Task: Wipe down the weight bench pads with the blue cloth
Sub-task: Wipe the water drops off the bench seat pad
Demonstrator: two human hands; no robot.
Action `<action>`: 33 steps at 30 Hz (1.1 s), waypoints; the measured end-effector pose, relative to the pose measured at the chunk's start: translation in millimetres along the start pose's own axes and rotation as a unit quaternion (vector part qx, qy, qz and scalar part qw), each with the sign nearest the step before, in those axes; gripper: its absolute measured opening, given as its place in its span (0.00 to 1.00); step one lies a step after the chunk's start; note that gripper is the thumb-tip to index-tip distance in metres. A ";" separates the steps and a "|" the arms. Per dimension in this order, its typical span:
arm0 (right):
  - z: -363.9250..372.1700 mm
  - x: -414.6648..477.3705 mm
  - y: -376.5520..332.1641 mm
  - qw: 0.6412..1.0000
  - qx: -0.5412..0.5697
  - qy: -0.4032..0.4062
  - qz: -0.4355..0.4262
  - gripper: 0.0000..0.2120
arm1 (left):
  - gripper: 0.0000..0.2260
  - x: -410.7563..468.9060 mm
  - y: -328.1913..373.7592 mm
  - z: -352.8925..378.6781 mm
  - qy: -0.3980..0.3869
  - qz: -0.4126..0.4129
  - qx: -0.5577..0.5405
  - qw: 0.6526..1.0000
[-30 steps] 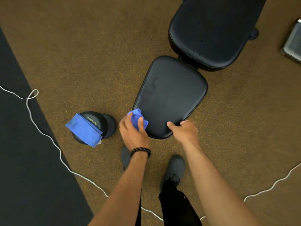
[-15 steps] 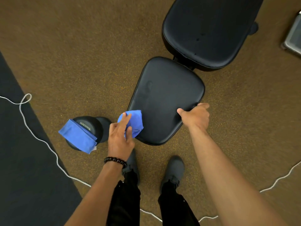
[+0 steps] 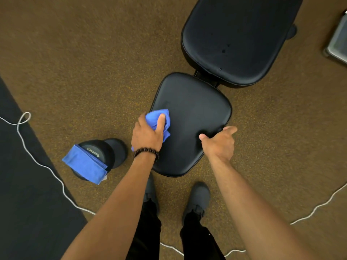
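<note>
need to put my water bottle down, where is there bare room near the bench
Bare floor lies left of the seat pad and back pad, beyond the dumbbell. More lies right of the seat pad, before the white cord. It is crowded by the left hand, its blue cloth and the shoes.

Speckled brown rubber floor point(image 3: 93, 62); a dark grey mat point(image 3: 22, 203) lies near left, a thin white cord point(image 3: 56, 177) trailing across both.
</note>
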State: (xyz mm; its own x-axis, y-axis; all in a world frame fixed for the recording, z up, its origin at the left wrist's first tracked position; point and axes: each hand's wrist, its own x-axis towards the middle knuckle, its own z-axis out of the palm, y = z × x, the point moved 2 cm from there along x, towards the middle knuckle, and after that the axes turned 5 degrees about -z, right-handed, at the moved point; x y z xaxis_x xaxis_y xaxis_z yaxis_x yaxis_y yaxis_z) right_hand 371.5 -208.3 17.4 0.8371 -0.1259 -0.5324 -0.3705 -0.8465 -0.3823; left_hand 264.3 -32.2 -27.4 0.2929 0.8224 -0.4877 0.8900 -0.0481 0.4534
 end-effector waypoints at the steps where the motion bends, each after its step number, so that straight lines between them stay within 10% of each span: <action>1: 0.7 0.4 0.7 1.000 0.002 0.002 0.000 0.35 | 0.35 12.4 19.0 2.9 -0.006 0.023 0.011 1.000; 9: -1.0 6.9 5.1 1.000 0.014 -0.005 0.007 0.34 | 0.34 96.7 139.3 20.0 -0.093 0.115 0.086 0.985; 23: -4.5 4.2 6.6 0.999 0.032 -0.010 0.019 0.35 | 0.33 -48.7 -78.4 -23.8 -0.099 0.043 -0.030 0.994; 33: 4.2 10.8 8.8 1.000 0.022 -0.013 0.004 0.36 | 0.25 19.7 27.1 -3.0 -0.009 0.038 0.071 0.997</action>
State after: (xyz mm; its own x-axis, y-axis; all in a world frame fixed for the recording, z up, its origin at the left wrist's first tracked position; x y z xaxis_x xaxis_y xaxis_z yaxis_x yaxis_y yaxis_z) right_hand 375.6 -215.0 5.1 0.8234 -0.1193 -0.5548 -0.3955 -0.8218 -0.4103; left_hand 293.1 -15.6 -22.5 0.3668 0.8027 -0.4702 0.9050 -0.1908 0.3802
